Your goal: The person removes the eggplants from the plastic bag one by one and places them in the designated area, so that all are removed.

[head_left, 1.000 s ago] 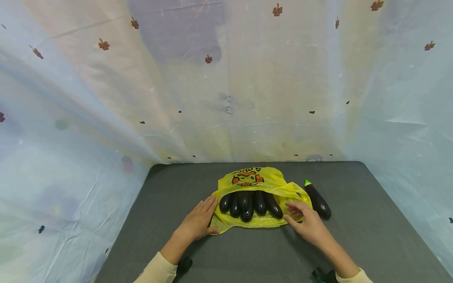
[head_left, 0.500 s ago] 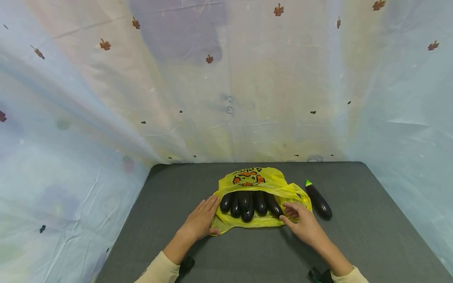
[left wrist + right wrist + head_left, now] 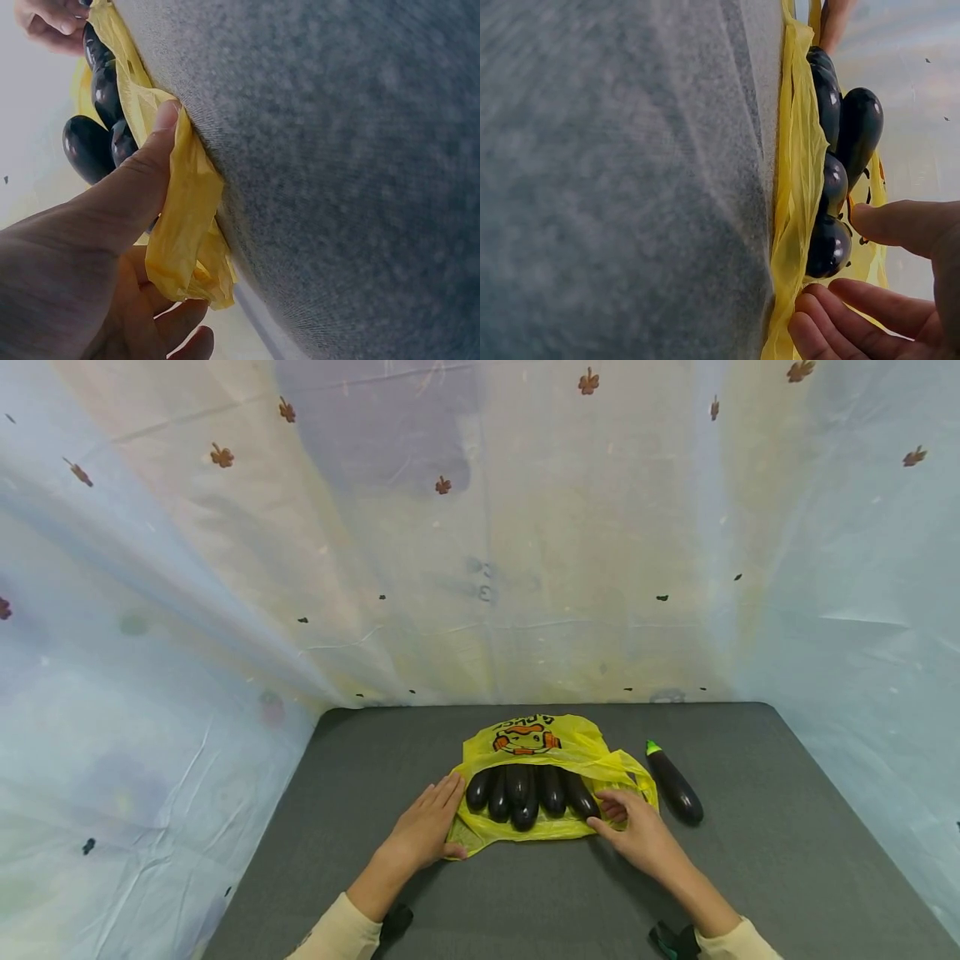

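Observation:
Several dark eggplants (image 3: 524, 812) lie side by side in the mouth of a yellow plastic bag (image 3: 577, 735) with a printed duck design. My left hand (image 3: 422, 828) rests along the bag's left edge with its fingers straight. In the left wrist view its thumb (image 3: 161, 139) lies on the yellow plastic (image 3: 187, 225). My right hand (image 3: 641, 837) is at the bag's right side, fingers loosely bent against the plastic. In the right wrist view its thumb (image 3: 885, 223) reaches beside the rightmost eggplant (image 3: 829, 247). Beyond that hand, a single eggplant (image 3: 675, 789) with a green cap lies outside the bag.
The dark grey table (image 3: 510, 902) ends at a back edge against a hanging pale sheet (image 3: 570, 568) with brown leaf prints. More sheet (image 3: 150, 777) stands along the left side and on the right.
My right hand has shifted slightly left, and the bag's right edge has moved inward with it. The left hand stays in nearly the same place.

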Motion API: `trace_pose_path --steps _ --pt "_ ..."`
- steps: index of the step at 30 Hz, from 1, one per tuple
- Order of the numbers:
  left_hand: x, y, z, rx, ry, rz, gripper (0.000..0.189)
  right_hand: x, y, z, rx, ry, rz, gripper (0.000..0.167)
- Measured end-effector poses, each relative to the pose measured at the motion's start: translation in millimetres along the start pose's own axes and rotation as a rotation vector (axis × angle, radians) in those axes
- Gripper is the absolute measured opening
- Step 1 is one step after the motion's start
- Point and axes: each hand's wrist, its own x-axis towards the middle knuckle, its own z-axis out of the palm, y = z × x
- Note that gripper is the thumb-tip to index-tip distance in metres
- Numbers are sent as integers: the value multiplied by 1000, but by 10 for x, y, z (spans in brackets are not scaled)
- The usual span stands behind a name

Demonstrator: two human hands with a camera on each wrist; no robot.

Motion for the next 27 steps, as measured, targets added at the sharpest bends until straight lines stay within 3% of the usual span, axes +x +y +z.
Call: trace_pose_path --steps 27 --pt "-15 -16 -3 -5 -22 0 111 111 -31 55 -34 -78 79 53"
